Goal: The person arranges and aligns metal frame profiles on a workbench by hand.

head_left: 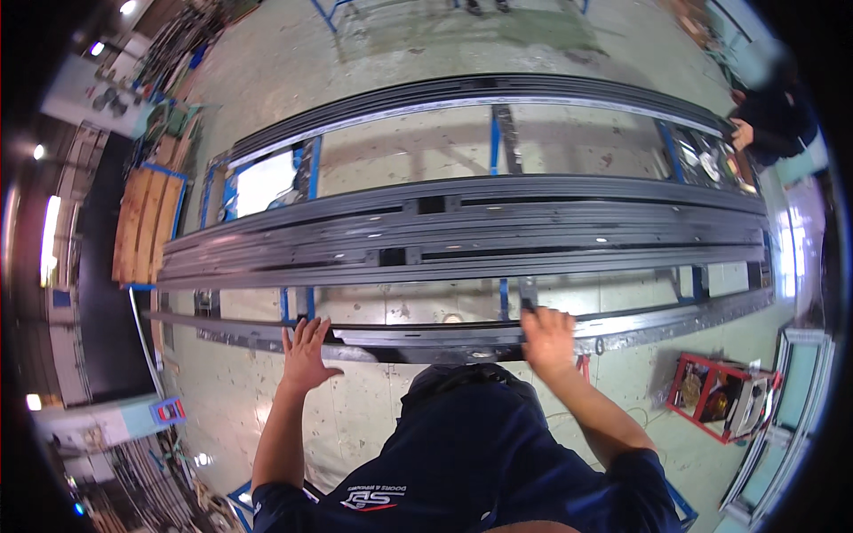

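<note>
A long, narrow dark metal profile [426, 336] lies across the near beam of a blue-framed stand, just in front of my body. My left hand [306, 355] rests on it left of centre, its fingers stretched over the profile and the thumb held apart. Right of centre, my right hand [549, 342] lies over the same profile with extended fingers, beside a dark upright bracket [529, 291]. Beyond both hands, a wide set of grey slotted profiles [498, 222] spans the stand. The undersides of my fingers are hidden.
Farther off, another bundle of dark profiles [462, 87] crosses the stand. Another person [773, 120] stands at its far right end. A red-framed cart [720, 397] sits on the floor at right. Wooden boards [147, 226] stand at left, and glazed frames [795, 382] at far right.
</note>
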Demonstrator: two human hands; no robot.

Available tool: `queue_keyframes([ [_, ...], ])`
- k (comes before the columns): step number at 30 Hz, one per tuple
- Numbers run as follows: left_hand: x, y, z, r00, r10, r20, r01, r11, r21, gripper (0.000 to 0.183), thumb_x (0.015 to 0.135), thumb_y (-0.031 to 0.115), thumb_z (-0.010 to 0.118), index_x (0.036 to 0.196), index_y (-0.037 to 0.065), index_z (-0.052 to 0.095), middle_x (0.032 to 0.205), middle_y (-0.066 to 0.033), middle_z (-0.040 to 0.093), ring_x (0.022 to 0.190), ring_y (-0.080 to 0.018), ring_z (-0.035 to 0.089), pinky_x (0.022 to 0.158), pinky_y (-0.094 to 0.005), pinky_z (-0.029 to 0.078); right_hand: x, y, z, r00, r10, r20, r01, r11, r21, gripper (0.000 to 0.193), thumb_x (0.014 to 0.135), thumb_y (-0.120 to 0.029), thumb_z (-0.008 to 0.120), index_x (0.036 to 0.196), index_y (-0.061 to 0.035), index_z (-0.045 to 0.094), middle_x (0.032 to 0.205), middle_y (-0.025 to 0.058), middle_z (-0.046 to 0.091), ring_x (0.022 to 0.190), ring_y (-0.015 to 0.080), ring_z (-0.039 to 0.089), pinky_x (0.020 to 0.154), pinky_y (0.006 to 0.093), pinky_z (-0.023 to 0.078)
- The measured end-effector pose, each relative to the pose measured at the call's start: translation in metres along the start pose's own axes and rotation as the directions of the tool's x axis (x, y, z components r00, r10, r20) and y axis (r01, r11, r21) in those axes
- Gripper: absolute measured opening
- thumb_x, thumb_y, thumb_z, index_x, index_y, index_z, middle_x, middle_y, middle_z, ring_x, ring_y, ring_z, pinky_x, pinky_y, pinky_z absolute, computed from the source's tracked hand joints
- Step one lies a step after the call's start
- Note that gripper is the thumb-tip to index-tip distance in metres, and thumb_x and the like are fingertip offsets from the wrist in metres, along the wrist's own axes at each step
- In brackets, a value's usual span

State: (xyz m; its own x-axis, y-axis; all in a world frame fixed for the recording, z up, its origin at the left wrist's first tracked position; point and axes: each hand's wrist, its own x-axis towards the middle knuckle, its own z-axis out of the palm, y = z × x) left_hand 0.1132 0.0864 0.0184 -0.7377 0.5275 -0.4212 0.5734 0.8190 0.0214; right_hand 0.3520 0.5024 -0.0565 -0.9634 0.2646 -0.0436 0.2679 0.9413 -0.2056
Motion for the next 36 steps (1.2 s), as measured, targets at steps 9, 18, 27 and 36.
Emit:
queue_keyframes([
  [9,0.056,-0.061,0.045,0.927,0.192,-0.323,-0.205,0.979,-0.006,0.025,0.065,0.013,0.075,0.089,0.012,0.066,0.092,-0.0055,0.065,0.098,-0.0295,0.062,0.089,-0.0431,0.05,0.0,0.051,-0.02,0.997,0.0,0.081,0.007,0.995,-0.095,0.031,0.067,-0.012,0.079,0.092,-0.0121,0.062,0.094,0.0089,0.059,0.095,0.0313,0.06,0.084,0.046,0.046],
  [18,0.048,-0.079,-0.059,0.811,0.252,-0.528,-0.287,0.958,0.016,0.035,0.056,0.007,0.08,0.087,0.008,0.064,0.091,-0.01,0.063,0.089,-0.0346,0.059,0.079,-0.046,0.049,0.071,0.025,-0.175,0.951,-0.164,-0.26,0.113,0.973,-0.2,0.021,0.065,-0.012,0.069,0.079,-0.0137,0.054,0.082,0.0041,0.051,0.085,0.0272,0.054,0.073,0.0408,0.04],
  [27,0.146,-0.029,-0.19,0.64,0.395,-0.659,-0.376,0.909,0.179,0.043,0.052,-0.003,0.079,0.089,0.001,0.057,0.09,-0.0172,0.058,0.086,-0.04,0.055,0.077,-0.0476,0.045,0.181,0.108,-0.237,0.91,-0.176,-0.374,0.056,0.949,-0.309,0.034,0.064,-0.013,0.076,0.093,-0.0163,0.058,0.091,0.0036,0.06,0.096,0.0283,0.06,0.081,0.0424,0.046],
  [36,0.297,0.036,-0.219,0.758,0.406,-0.511,-0.35,0.914,0.206,0.041,0.063,0.009,0.086,0.099,0.005,0.066,0.098,-0.0135,0.066,0.096,-0.0375,0.06,0.086,-0.0462,0.049,0.295,0.225,-0.166,0.952,-0.042,-0.302,-0.024,0.977,-0.211,0.039,0.07,-0.014,0.08,0.105,-0.0122,0.064,0.103,0.0091,0.068,0.109,0.0329,0.064,0.093,0.0464,0.048],
])
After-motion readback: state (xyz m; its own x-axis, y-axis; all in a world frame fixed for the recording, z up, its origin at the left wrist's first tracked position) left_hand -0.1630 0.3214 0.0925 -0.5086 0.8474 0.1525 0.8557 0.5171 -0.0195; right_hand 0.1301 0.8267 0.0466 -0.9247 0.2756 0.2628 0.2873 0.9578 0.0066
